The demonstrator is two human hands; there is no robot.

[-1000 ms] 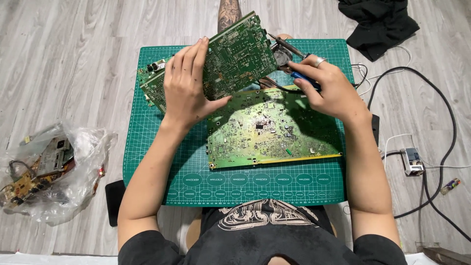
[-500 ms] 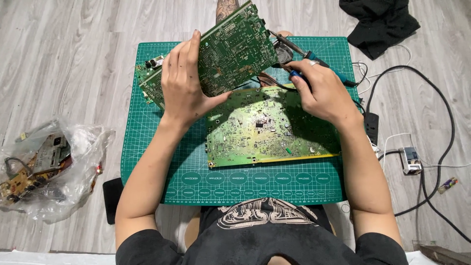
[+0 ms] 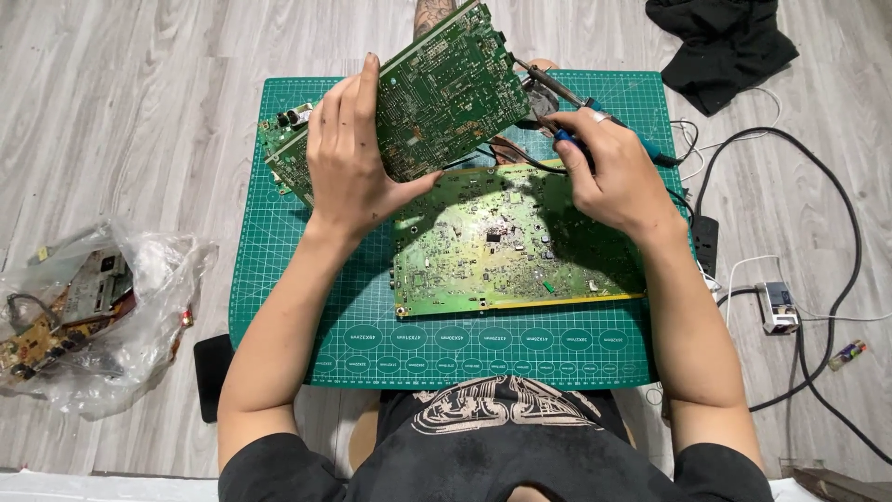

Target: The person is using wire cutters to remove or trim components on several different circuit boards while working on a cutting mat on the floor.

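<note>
A crinkled clear plastic bag (image 3: 102,316) of brown and grey circuit parts lies on the pale wood-plank floor (image 3: 139,121) at far left. Beside it, a green cutting mat (image 3: 279,307) with a white grid covers the floor before the seated person. The left hand (image 3: 348,163) holds a green rectangular circuit board (image 3: 451,88) tilted up above the mat, fingers spread flat over its solder side, thumb under its lower edge. A larger green board (image 3: 506,246), edged in yellow, lies flat on the mat below. The right hand (image 3: 613,177) has its fingers closed around a blue-handled soldering iron (image 3: 557,93), its metal tip near the raised board's right edge. Black and white cables (image 3: 818,214) curl at right; black cloth (image 3: 720,42) lies at top right.
</note>
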